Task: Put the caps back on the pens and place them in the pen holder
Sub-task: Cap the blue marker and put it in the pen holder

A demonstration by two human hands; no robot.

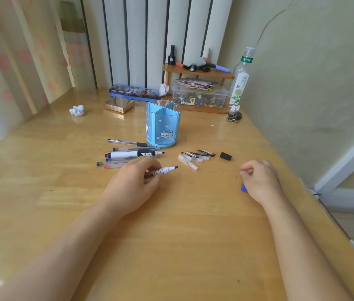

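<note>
My left hand grips an uncapped white marker low over the table, its black tip pointing right. My right hand is curled at the right, and a small blue cap peeks out from under its palm. The blue pen holder, printed with a cat, stands upright behind the hands. Several uncapped pens lie in a loose pile to its front left. Several clear and dark pen caps lie to its front right, with a black marker cap beside them.
At the back stand a wooden shelf with small bottles, a clear box of clutter, a plastic bottle, a blue pencil case and a gold compact. A crumpled tissue lies at the left. The table edge runs down the right.
</note>
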